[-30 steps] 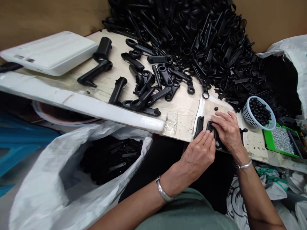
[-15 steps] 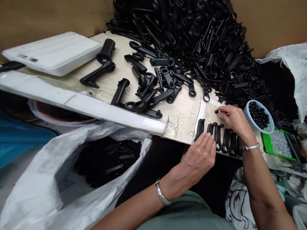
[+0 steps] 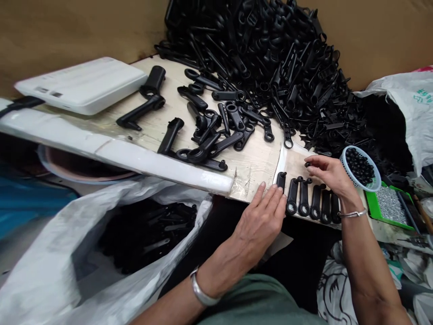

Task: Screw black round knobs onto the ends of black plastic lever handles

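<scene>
Fingers straight and side by side, my left hand (image 3: 259,219) lies at the table's front edge. Its fingertips rest over the near end of the leftmost black plastic crank arm (image 3: 281,180). To the right of it stands a row of several similar crank arms (image 3: 304,196), each with a round ring at the near end. Above this row, my right hand (image 3: 331,176) pinches a small black ball (image 3: 307,164) between thumb and forefinger. A light-blue basket (image 3: 375,184) of such balls stands just right of that hand.
A big heap of black plastic parts (image 3: 250,49) covers the back. Loose cranks (image 3: 203,146) lie mid-table, near a white flat device (image 3: 84,85). A green tray (image 3: 374,205) of small metal pieces sits at right. Below the padded edge (image 3: 169,167) hangs a white sack (image 3: 43,253).
My left hand has slid left along the row, uncovering the second crank arm. The right hand still pinches the ball, its fingers turned slightly. The camera view has shifted a little.
</scene>
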`<act>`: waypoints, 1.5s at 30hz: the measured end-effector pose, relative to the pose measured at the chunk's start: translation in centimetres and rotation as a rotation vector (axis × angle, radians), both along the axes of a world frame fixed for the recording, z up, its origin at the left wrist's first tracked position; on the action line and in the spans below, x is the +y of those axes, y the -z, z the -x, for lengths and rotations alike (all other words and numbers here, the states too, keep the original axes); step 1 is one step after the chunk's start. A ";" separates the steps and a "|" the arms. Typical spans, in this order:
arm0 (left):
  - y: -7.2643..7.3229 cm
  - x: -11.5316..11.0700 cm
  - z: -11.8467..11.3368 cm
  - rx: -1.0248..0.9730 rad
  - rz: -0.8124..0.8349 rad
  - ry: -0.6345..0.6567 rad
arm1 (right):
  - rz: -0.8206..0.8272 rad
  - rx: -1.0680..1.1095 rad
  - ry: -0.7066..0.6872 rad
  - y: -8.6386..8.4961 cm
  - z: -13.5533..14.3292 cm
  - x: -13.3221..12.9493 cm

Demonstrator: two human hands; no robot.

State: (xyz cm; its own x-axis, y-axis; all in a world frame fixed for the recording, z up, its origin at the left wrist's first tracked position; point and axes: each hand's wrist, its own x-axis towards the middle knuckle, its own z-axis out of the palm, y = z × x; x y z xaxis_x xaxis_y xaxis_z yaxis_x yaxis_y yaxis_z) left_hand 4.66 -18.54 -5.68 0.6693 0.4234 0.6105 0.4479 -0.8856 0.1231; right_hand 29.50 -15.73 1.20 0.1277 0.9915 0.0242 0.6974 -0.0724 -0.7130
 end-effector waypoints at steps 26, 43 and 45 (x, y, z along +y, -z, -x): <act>-0.5 0.5 0.0 0.034 0.055 0.021 | -0.242 -0.538 -0.284 0.2 5.5 -1.0; -0.2 0.4 0.1 0.035 0.127 0.056 | -0.246 -0.858 -0.354 -0.2 7.4 -1.2; -0.1 0.4 0.2 0.035 0.135 0.062 | -0.227 -0.890 -0.339 -0.2 7.7 -1.3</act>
